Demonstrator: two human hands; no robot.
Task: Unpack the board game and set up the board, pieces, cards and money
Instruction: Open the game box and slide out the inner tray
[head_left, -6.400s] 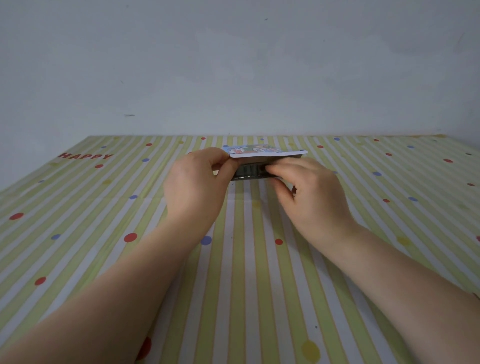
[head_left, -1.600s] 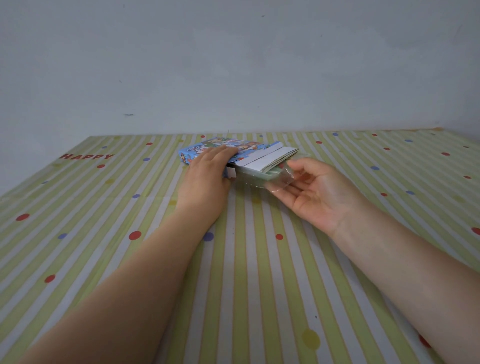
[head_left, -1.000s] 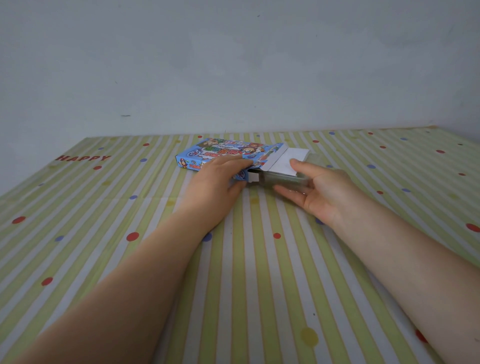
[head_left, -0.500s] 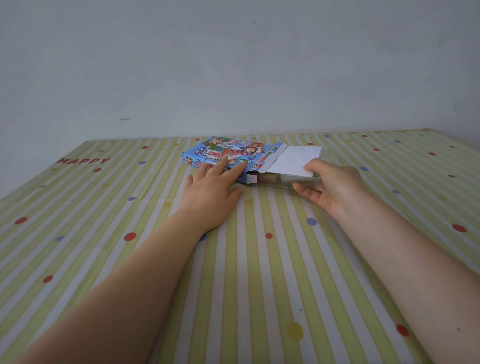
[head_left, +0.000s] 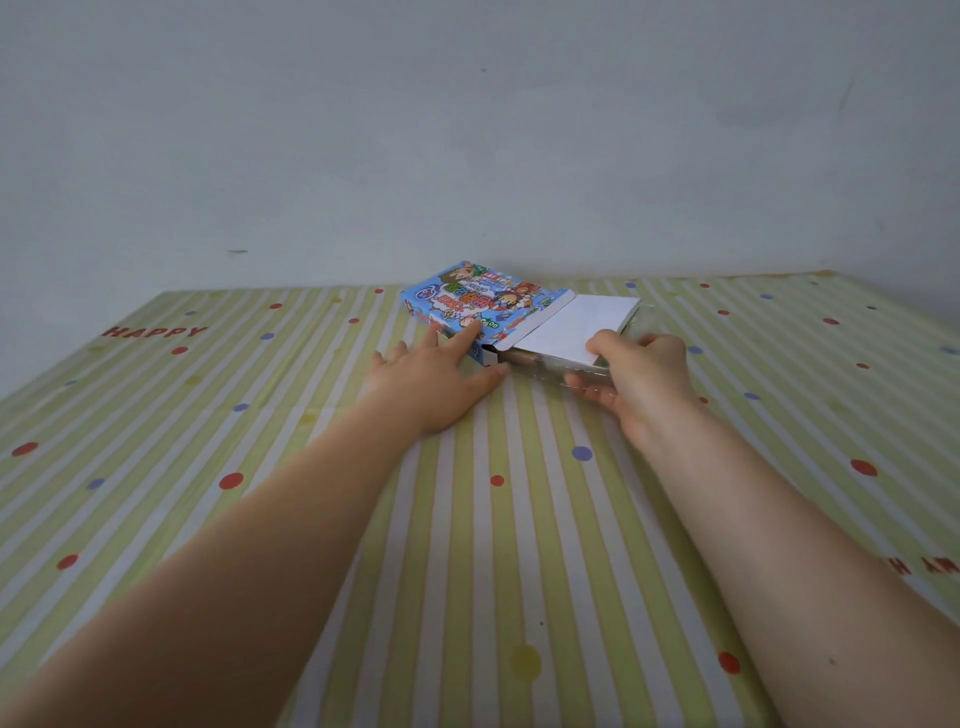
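A small blue game box with cartoon figures lies flat near the far edge of the table, its right end flap open. My left hand rests flat on the table with fingers spread, fingertips pressing the box's near edge. My right hand grips a clear plastic packet topped by a folded white board, which sticks halfway out of the box's open end. What the packet holds is too blurred to make out.
The table wears a green-and-white striped cloth with coloured dots and "HAPPY" lettering at the far left. A plain grey wall rises right behind the box.
The white board and clear packet have slid further right out of the box under my right hand. My left hand has flattened and kept the box in place.
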